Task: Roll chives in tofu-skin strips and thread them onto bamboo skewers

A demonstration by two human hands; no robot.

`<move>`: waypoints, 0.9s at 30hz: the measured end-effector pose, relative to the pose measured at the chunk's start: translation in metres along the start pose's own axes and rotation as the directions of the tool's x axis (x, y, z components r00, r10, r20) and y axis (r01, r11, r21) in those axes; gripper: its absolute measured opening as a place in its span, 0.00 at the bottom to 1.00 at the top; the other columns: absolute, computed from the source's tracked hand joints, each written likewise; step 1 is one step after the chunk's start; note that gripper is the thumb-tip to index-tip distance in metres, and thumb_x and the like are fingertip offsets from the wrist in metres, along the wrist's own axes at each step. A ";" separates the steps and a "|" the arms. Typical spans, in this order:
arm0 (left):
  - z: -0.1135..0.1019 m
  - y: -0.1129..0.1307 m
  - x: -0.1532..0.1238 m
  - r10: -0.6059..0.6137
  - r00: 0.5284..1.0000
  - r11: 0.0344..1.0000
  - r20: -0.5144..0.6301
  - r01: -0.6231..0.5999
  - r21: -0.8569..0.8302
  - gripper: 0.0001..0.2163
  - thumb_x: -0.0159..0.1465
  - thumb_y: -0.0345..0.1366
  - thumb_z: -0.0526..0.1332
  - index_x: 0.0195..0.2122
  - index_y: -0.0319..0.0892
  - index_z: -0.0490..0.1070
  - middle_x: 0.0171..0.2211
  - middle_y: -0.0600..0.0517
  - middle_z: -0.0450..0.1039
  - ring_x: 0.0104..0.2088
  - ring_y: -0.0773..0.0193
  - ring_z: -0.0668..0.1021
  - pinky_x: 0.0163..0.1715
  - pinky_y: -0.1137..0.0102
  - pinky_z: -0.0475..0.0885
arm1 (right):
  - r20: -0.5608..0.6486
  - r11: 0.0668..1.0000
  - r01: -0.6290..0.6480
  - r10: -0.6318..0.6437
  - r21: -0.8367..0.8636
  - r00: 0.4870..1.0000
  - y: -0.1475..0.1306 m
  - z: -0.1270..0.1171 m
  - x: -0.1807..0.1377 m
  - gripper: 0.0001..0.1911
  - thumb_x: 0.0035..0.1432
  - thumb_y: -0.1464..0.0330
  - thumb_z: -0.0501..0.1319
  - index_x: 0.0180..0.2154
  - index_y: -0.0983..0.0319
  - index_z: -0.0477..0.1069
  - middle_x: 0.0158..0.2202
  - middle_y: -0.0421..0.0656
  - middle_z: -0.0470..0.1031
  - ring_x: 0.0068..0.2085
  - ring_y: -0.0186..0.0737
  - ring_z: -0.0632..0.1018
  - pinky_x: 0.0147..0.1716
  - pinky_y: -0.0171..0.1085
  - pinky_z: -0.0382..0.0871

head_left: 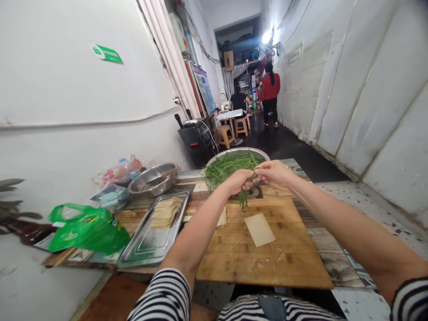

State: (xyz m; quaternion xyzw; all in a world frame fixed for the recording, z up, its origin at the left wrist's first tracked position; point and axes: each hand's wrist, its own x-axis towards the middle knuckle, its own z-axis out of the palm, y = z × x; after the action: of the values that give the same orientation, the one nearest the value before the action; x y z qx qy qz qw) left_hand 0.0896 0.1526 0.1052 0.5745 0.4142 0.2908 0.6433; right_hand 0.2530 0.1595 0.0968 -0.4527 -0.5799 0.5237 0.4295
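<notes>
In the head view, the person's left hand (241,180) is curled narrow around a small bunch of thin green leaves (244,200), whose ends hang down over the far part of a brown rectangular wooden board (267,265). I see the right hand (276,173) meeting it from the right, thumb and fingers pinched on the upper end of the same bunch; the exact grip is too small for me to make out.

Just beyond the hands, a wide round steel basin (265,154) carries a heap of the same long green leaves (229,164). On the board, below the hanging ends, I find 1 pale yellow four-sided flat sheet (260,229) lying alone; to its left, more pale sheets (221,218) are partly hidden by the left forearm.

Further left, a shiny rectangular metal tray (140,245) bears a stack of pale yellow sheets (166,212). Near left sits a bright green plastic bag (90,229) with yellow and dark print I cannot read. The green sign (109,54) on the left wall has white lettering, too small for me, and so is the text on the blue poster (204,89).

Far off, 2 people: a seated person in black (238,99) and a standing person in red (270,87).
</notes>
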 end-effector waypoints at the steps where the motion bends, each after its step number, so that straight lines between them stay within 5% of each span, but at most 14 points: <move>1: -0.001 0.000 -0.001 -0.016 1.000 1.000 0.026 0.016 -0.012 0.08 0.66 0.33 0.54 0.31 0.36 0.67 0.24 0.53 0.65 0.16 0.78 0.62 0.16 0.81 0.51 | -0.010 1.000 0.009 -0.009 -0.021 1.000 0.001 0.001 0.000 0.09 0.47 0.69 0.70 0.26 0.66 0.73 0.17 0.37 0.70 0.18 0.26 0.67 0.16 0.27 0.60; 5: -0.007 -0.008 -0.004 -0.098 0.991 0.993 0.091 0.103 -0.052 0.09 0.66 0.35 0.56 0.32 0.35 0.68 0.22 0.55 0.62 0.16 0.78 0.59 0.15 0.82 0.50 | -0.007 0.986 0.044 -0.046 -0.161 0.999 0.006 0.000 0.002 0.08 0.49 0.66 0.67 0.28 0.66 0.74 0.18 0.38 0.71 0.18 0.27 0.66 0.16 0.28 0.59; 10: -0.013 -0.020 -0.005 -0.125 0.988 0.991 0.089 0.128 -0.028 0.10 0.67 0.36 0.57 0.30 0.36 0.66 0.19 0.59 0.57 0.14 0.80 0.54 0.14 0.82 0.45 | 0.192 0.871 0.153 -0.069 -0.466 0.979 0.000 -0.011 0.005 0.14 0.49 0.64 0.66 0.37 0.65 0.79 0.21 0.37 0.73 0.21 0.29 0.69 0.20 0.29 0.61; 14: -0.015 -0.019 -0.005 -0.141 0.981 0.990 0.134 0.143 -0.011 0.10 0.66 0.36 0.57 0.30 0.36 0.65 0.19 0.59 0.57 0.14 0.80 0.54 0.14 0.82 0.46 | 0.332 0.906 0.127 0.016 -0.405 0.943 -0.010 -0.013 -0.004 0.24 0.52 0.64 0.65 0.52 0.63 0.74 0.26 0.39 0.78 0.27 0.34 0.77 0.29 0.32 0.71; 20: -0.015 -0.015 -0.004 -0.129 0.972 0.989 0.195 0.140 -0.041 0.10 0.64 0.38 0.61 0.31 0.35 0.67 0.20 0.58 0.57 0.15 0.80 0.55 0.15 0.82 0.47 | 0.263 0.971 0.032 0.032 -0.237 0.964 -0.013 -0.006 -0.013 0.16 0.45 0.61 0.71 0.34 0.65 0.79 0.23 0.41 0.78 0.25 0.35 0.78 0.28 0.35 0.75; 27: -0.020 -0.018 -0.020 -0.042 0.983 0.997 0.177 0.054 -0.063 0.14 0.63 0.43 0.61 0.36 0.34 0.69 0.25 0.53 0.65 0.18 0.77 0.61 0.17 0.80 0.53 | 0.183 0.957 0.011 0.044 -0.290 0.982 -0.019 -0.013 -0.006 0.09 0.47 0.65 0.71 0.28 0.65 0.78 0.20 0.43 0.77 0.24 0.38 0.78 0.25 0.33 0.76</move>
State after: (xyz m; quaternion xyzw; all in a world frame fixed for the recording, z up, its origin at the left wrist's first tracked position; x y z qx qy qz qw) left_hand 0.0607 0.1429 0.0914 0.5656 0.3597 0.2374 0.7031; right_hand 0.2652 0.1555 0.1166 -0.4643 -0.6844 0.4770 0.2974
